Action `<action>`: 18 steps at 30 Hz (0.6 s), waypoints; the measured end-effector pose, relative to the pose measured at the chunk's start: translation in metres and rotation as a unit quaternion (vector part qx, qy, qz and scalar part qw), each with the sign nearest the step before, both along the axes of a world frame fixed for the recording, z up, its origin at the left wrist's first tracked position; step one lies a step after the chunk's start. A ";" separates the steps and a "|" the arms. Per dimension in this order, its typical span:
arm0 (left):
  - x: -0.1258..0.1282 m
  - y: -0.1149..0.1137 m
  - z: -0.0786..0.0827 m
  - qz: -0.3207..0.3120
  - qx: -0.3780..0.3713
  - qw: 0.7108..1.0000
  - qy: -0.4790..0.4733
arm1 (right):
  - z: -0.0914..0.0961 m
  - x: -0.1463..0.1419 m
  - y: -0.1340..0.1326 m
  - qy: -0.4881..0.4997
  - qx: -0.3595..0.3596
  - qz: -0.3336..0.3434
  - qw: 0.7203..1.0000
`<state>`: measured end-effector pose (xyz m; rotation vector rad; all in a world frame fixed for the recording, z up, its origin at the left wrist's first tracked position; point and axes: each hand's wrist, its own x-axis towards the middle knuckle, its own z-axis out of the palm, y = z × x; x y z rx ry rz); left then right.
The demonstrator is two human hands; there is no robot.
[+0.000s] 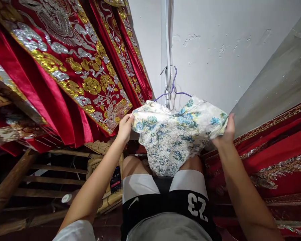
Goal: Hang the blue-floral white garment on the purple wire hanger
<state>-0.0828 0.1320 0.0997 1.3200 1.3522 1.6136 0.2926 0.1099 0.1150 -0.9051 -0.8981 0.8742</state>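
Note:
A white short-sleeved top (170,134) with blue and yellow flowers hangs on a purple wire hanger (174,88) in front of me. My left hand (125,125) pinches the end of its left-side sleeve. At the other sleeve end, my right hand (225,130) is closed on the cloth, thumb in front and fingers mostly behind. Between them the top is spread wide, its lower hem hanging over my knees. The hanger's hook is up by a pale vertical strip (167,50) on the wall; whether it is hooked there I cannot tell.
Red garments with gold and silver embroidery (90,77) hang at the left. More red cloth (286,160) and a sheer glittery fabric (278,73) are at the right. A bamboo rack (57,180) stands low at left, near a phone (115,180). A white wall (215,43) is ahead.

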 end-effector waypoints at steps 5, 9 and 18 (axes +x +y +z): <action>0.010 -0.002 0.026 -0.006 0.078 0.991 -0.111 | 0.029 0.000 -0.028 0.011 0.069 -0.120 0.990; 0.010 -0.010 0.055 0.051 0.172 0.982 0.065 | 0.044 -0.025 -0.046 0.052 0.063 -0.191 0.978; 0.026 -0.032 0.055 0.076 0.199 0.895 0.391 | 0.025 -0.044 -0.041 0.039 0.077 -0.218 0.972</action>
